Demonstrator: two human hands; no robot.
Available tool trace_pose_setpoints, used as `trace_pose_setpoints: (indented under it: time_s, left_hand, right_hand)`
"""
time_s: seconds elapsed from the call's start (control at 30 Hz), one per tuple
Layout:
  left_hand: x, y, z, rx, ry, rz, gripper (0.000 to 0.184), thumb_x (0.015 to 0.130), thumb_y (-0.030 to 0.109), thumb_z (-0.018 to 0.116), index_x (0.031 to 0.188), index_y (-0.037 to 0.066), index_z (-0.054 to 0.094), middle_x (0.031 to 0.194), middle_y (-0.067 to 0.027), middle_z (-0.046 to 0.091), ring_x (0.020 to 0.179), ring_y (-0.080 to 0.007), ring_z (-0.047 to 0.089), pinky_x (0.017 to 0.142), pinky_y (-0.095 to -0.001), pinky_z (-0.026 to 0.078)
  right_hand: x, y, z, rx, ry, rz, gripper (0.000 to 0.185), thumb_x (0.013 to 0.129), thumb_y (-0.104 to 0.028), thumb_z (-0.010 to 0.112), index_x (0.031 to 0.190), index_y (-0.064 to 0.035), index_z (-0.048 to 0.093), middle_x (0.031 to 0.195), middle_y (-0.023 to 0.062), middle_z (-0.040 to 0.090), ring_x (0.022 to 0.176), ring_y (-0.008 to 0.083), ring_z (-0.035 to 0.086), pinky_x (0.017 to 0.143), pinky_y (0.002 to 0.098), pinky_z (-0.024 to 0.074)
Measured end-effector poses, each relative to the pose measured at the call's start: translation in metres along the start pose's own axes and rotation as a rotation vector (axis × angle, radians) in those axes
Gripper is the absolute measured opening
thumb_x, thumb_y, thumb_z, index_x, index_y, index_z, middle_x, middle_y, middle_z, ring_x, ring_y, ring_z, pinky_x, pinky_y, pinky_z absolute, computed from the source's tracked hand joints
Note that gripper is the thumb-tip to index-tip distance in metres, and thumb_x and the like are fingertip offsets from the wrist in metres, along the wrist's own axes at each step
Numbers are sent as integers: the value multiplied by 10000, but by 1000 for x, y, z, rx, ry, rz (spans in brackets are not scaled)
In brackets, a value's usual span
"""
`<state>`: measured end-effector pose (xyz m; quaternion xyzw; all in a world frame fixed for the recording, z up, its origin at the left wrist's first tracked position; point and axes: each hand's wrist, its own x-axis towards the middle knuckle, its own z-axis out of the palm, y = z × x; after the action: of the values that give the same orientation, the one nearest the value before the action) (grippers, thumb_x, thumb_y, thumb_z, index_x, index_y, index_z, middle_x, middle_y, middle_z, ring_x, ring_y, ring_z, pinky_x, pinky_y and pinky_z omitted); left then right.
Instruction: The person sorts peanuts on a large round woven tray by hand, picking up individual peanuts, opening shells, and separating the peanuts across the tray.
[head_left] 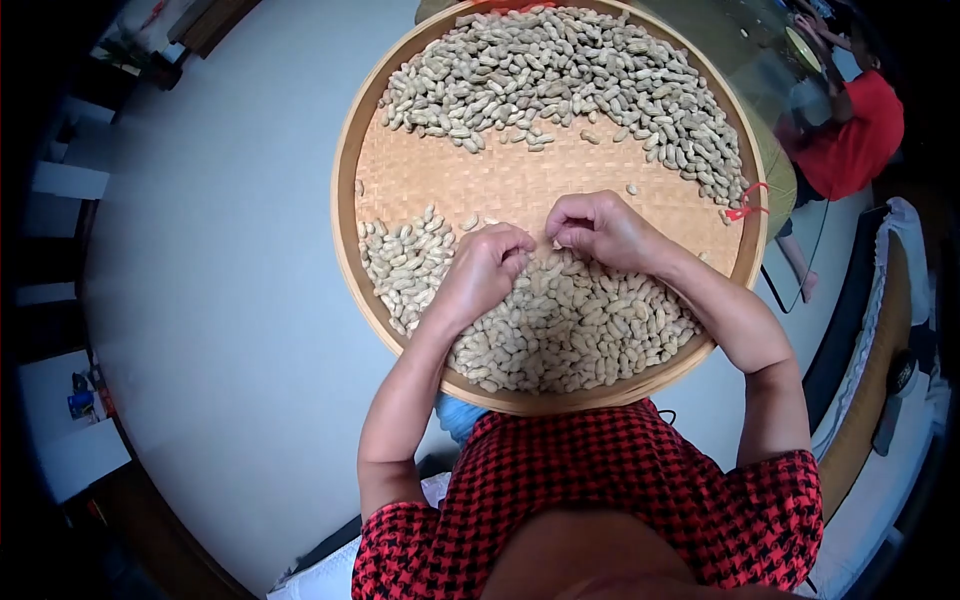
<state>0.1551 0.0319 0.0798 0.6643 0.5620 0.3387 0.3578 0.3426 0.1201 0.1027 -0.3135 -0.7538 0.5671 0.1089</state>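
A round woven bamboo tray (400,170) with a raised wooden rim lies in front of me. Unshelled peanuts form a far pile (560,65) and a near pile (590,320), with a bare woven strip between them. My left hand (487,270) is closed in a pinch over the left part of the near pile; what its fingertips hold, if anything, is hidden. Just to its right, my right hand (605,232) has its fingers curled in, with a pale peanut (557,243) showing at the fingertips. The hands are close together but apart.
Red string (745,205) is tied at the tray's right rim. A person in a red top (865,135) sits at the upper right. A couch (870,380) runs along the right, and grey floor (220,250) spreads to the left. A potted plant (140,55) stands far left.
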Motion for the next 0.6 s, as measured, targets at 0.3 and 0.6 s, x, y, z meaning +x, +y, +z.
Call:
trace_pose_setpoints:
  time_s: [0.3,0.6]
  left_hand:
    - [16,-5,-3,-187,206,-164,83,782,24,592,844,-22,624,716,-135,614,637,-199,591,611,-299,470]
    - [15,-5,1,124,135,-51,90,799,26,596,871,-24,616,743,-114,628,654,-175,588,620,-283,466]
  right_hand:
    - [52,17,-16,-483,377,-334,70,778,-37,571,822,14,591,763,142,594,727,288,572,667,361,463]
    - [84,37,-15,-839,563,-468,78,740,-5,531,814,2,552,735,153,521,710,330,527,615,427,431]
